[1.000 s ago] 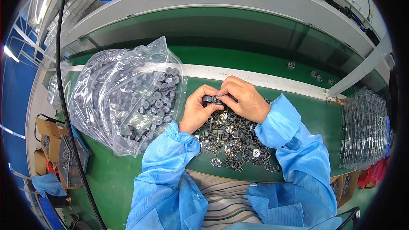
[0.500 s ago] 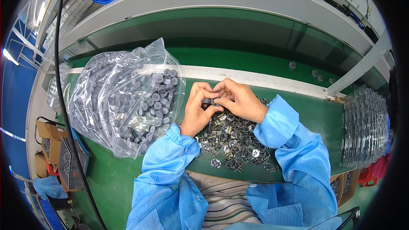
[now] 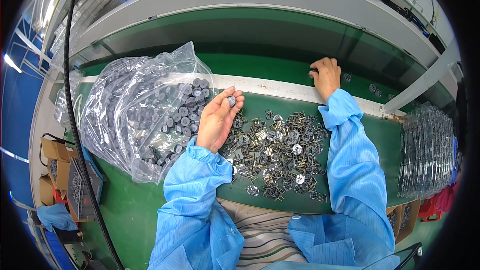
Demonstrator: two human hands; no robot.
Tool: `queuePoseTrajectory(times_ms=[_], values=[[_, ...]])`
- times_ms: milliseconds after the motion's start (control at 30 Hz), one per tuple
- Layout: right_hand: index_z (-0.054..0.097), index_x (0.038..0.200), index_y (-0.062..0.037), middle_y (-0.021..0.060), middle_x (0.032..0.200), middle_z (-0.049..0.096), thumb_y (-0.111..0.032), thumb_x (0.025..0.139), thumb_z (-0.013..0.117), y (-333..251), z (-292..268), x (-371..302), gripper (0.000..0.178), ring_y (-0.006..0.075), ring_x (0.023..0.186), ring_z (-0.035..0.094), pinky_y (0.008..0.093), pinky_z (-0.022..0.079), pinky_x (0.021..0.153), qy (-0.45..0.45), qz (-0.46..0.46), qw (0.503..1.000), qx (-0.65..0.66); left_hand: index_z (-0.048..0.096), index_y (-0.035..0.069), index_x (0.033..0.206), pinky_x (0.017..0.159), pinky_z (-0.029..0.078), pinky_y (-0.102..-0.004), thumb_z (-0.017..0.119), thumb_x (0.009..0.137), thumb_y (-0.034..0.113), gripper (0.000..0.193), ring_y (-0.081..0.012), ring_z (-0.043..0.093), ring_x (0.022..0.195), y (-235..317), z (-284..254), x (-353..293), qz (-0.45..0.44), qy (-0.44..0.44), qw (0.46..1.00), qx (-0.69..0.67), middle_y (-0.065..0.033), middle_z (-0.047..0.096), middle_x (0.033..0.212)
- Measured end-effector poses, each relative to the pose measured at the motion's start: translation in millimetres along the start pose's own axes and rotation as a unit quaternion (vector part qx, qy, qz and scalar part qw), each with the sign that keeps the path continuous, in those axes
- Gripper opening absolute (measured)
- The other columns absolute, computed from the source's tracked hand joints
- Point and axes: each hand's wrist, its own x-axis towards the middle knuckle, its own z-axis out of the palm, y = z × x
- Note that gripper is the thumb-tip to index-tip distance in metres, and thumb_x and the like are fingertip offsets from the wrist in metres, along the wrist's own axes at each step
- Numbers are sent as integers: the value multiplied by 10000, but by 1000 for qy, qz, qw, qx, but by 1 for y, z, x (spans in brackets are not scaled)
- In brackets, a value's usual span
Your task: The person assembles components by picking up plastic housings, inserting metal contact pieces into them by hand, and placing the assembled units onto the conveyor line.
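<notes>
My left hand (image 3: 220,119) is palm up over the near table, its fingers holding a small dark round plastic cap (image 3: 231,101). Beyond the white rail, my right hand (image 3: 327,77) reaches over the green strip with bent fingers; a small dark thing shows at the fingertips, too small to make out. Between my forearms lies a heap of small round parts with metal pins (image 3: 280,152). Left of my left hand, a clear plastic bag (image 3: 120,115) lies open, full of grey round caps (image 3: 186,111).
Several finished-looking round pieces (image 3: 372,88) sit on the green strip (image 3: 250,64) past the white rail (image 3: 265,87). Stacked clear plastic trays (image 3: 427,150) stand at the right. A black cable (image 3: 75,120) hangs at the left, near cardboard boxes (image 3: 59,170).
My hands were together over the heap, working on a dark part. They have parted: the right went far and right past the rail, the left turned palm up with a cap.
</notes>
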Motion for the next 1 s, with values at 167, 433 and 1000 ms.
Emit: queuePoseTrajectory(times_ms=[167, 433, 1000], values=[[745, 936, -59, 104, 897, 684, -133, 785, 790, -62, -21, 2, 174, 271, 861, 658, 389, 533, 764, -193, -100, 939, 267, 486, -37, 1391, 784, 523, -226, 438, 1098, 165, 359, -150, 623, 1015, 1, -11, -4, -4, -17, 999, 32, -123, 605, 1286], [701, 952, -34, 126, 869, 688, -106, 811, 751, -99, -20, -23, 166, 317, 846, 675, 402, 541, 770, -364, -148, 857, 334, 525, -24, 1394, 775, 514, -236, 460, 1096, 183, 369, -143, 619, 960, -2, -4, -2, 11, -5, 1000, 11, -116, 631, 1283], [697, 912, -26, 100, 928, 637, -77, 848, 721, -96, -9, -24, 86, 292, 933, 624, 416, 526, 788, -179, -220, 912, 296, 554, 42, 1307, 754, 486, -230, 572, 1048, 179, 293, -149, 607, 1010, -2, -17, -2, -61, -103, 990, -68, -92, 618, 1172]])
